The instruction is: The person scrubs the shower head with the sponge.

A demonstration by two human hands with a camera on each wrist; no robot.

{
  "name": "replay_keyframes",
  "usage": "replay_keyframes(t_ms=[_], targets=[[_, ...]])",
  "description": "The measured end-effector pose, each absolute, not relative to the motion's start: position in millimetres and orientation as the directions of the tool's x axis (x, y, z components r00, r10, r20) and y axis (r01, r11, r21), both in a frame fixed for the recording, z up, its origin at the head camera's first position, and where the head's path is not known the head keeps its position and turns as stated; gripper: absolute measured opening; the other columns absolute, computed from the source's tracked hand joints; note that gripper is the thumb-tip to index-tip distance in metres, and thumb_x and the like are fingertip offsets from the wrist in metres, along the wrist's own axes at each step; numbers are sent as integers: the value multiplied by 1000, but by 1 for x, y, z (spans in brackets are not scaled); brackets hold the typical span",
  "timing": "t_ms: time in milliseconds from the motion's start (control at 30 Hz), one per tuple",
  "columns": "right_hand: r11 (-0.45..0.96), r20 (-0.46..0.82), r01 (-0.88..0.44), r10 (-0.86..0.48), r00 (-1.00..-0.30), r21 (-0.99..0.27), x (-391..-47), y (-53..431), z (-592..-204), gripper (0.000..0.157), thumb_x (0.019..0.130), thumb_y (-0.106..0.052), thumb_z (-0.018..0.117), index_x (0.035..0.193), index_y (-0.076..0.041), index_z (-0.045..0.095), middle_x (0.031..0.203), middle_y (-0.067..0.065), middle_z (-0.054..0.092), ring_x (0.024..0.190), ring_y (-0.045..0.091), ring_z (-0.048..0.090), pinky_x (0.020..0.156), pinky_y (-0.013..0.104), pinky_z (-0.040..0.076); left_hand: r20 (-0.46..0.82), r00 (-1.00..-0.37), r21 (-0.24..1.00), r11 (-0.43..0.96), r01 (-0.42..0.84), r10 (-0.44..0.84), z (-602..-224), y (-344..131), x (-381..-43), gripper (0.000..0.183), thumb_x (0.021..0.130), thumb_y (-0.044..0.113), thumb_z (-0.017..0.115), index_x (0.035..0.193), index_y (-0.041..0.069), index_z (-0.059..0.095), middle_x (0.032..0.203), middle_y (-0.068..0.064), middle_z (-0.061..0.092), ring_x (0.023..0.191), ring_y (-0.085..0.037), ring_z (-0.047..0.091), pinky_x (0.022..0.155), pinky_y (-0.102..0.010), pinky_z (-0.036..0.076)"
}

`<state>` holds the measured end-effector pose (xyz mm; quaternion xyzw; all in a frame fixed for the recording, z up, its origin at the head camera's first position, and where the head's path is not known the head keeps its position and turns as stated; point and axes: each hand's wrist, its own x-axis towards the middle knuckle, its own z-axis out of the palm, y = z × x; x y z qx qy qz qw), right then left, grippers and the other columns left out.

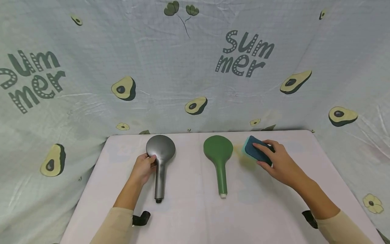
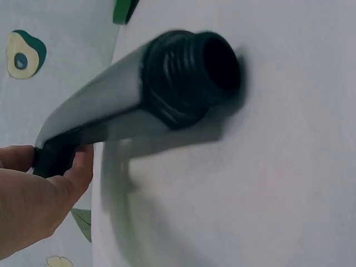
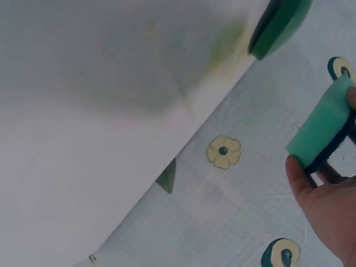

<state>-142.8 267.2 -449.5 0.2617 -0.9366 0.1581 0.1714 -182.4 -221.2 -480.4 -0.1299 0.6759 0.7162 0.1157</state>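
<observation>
A grey shower head point(image 1: 160, 149) lies at the left of the table, its handle toward the person. My left hand point(image 1: 144, 167) pinches the left edge of its round head; in the left wrist view the black threaded end point(image 2: 194, 78) of the handle faces the camera. To the right is a green shower head point(image 1: 218, 148) with a white tip, touched by neither hand. My right hand point(image 1: 281, 166) grips a sponge point(image 1: 257, 149) with a dark blue face over the table's right side. The right wrist view shows the sponge's turquoise side point(image 3: 322, 125) between thumb and fingers.
The table point(image 1: 189, 220) has a pale pink cover. Behind and around it hangs a light cloth point(image 1: 170, 67) printed with avocados and lettering. Black pieces point(image 1: 141, 218) show by both wrists.
</observation>
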Motion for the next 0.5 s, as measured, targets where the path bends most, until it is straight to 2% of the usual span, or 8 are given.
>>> replay_keyframes(t_ms=[167,333,500], targets=[[837,411,-503,-390,-824,-216,-147,278,-448,65,85,-13,85,143,-12,57,134,30,52,110,53,56,83,65,53,-371,-929,927,-63,-370,4,-487,-230,-184,53,110,7,42,152,-20,23,110,-8,64,86,-4,63,75,-20,55],[871,365,-445,-353,-861,-208,-149,291,-445,61,87,-14,83,142,-9,57,133,33,51,106,58,55,82,68,52,-398,-918,916,-57,-397,1,-492,-233,-185,51,110,6,40,151,-20,25,102,-3,64,83,-5,61,72,-20,53],[914,275,-355,-296,-915,-195,-153,303,-442,58,91,-19,80,143,-6,56,131,38,50,103,61,55,83,70,51,-408,-912,912,-43,-407,-29,-497,-229,-188,51,111,8,40,152,-18,26,110,-7,61,88,-7,59,74,-20,52]])
